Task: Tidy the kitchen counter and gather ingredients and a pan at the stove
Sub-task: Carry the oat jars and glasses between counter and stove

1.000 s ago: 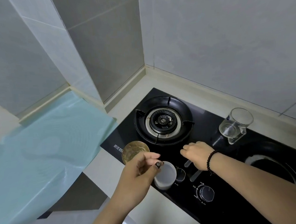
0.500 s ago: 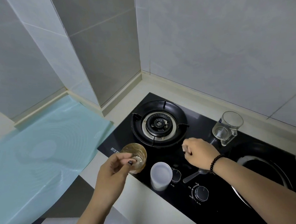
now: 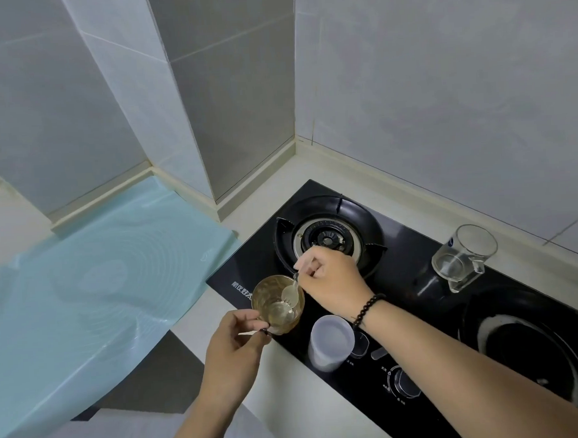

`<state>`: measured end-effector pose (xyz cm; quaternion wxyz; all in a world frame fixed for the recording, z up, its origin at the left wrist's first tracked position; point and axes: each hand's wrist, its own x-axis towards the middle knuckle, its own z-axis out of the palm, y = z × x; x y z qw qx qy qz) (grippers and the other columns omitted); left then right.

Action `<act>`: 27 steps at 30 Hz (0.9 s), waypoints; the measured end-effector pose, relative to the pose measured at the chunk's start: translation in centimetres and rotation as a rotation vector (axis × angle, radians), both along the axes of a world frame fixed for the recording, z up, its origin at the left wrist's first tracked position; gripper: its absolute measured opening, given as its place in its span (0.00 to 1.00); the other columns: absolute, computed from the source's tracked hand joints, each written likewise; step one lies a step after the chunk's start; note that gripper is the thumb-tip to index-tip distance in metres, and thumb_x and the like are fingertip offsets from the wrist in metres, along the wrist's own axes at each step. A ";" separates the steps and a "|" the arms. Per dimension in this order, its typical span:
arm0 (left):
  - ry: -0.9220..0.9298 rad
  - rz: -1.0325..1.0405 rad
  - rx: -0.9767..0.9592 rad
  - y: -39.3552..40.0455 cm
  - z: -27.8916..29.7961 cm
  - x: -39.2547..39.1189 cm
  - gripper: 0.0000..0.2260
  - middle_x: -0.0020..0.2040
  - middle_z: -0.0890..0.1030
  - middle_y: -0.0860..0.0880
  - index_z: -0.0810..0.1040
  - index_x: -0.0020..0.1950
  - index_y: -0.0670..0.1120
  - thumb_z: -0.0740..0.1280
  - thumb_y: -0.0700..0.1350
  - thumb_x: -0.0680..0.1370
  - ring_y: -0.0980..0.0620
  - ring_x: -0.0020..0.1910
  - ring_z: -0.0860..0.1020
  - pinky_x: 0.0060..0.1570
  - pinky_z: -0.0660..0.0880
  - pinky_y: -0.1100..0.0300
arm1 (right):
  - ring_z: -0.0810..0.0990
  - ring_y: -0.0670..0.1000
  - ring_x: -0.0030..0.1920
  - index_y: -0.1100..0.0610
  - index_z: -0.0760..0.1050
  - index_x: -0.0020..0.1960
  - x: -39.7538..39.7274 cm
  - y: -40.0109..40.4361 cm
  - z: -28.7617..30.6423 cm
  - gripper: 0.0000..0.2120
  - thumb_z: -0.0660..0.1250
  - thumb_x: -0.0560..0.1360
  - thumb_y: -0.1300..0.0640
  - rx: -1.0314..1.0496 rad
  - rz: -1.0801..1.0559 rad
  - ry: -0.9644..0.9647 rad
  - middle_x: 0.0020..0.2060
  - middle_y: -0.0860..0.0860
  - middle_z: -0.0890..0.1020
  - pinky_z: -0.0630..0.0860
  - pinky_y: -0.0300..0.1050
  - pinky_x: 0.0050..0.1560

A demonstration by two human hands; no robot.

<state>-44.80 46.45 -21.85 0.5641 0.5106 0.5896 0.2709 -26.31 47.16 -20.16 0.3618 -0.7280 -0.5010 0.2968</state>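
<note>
Fingers of the left hand [image 3: 232, 350] pinch the near rim of an amber glass bowl [image 3: 278, 303], held at the stove's [image 3: 424, 396] front left corner. Beside it, a white cup [image 3: 331, 342] stands on the stove. Just beyond, the right hand [image 3: 332, 278] grips a spoon [image 3: 293, 290] dipped into the bowl. Farther right a clear measuring cup [image 3: 463, 256] stands beside a dark pan [image 3: 528, 340].

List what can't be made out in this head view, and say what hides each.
- Amber glass contents: glare and tint hide whether any liquid is there.
- Spoon handle: hidden inside the right hand.
- Pan: its right part is cut off by the frame's right edge.
- Knob markings: too small to read.
- Left burner: its near side is covered by the right hand.
</note>
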 end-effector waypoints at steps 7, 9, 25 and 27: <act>0.000 -0.015 -0.007 0.0 0.1 -0.4 0.11 0.42 0.84 0.50 0.79 0.47 0.46 0.65 0.30 0.74 0.47 0.45 0.82 0.40 0.73 0.63 | 0.78 0.39 0.39 0.51 0.78 0.45 -0.4 0.4 -1.9 0.07 0.66 0.72 0.62 -0.083 0.006 -0.020 0.35 0.42 0.79 0.73 0.26 0.39; -0.006 -0.020 -0.011 0.0 0.2 -0.2 0.10 0.41 0.84 0.49 0.79 0.47 0.45 0.66 0.30 0.74 0.48 0.44 0.83 0.39 0.74 0.64 | 0.80 0.43 0.43 0.52 0.78 0.46 0.6 0.3 -1.7 0.07 0.67 0.72 0.62 -0.072 -0.025 -0.023 0.37 0.42 0.79 0.73 0.28 0.42; -0.094 -0.271 0.029 -0.9 1.3 7.1 0.10 0.40 0.85 0.50 0.80 0.49 0.46 0.66 0.31 0.75 0.54 0.45 0.82 0.47 0.76 0.67 | 0.74 0.48 0.58 0.50 0.70 0.64 10.9 -9.4 -4.9 0.18 0.64 0.75 0.60 -0.563 0.405 -0.665 0.58 0.45 0.73 0.72 0.42 0.54; -0.093 -0.285 0.033 -1.2 1.3 7.8 0.10 0.41 0.85 0.49 0.80 0.49 0.45 0.66 0.31 0.76 0.53 0.45 0.83 0.49 0.77 0.64 | 0.72 0.51 0.60 0.52 0.70 0.64 10.8 -10.0 -6.0 0.19 0.64 0.74 0.63 -0.570 0.477 -0.740 0.59 0.48 0.73 0.71 0.44 0.57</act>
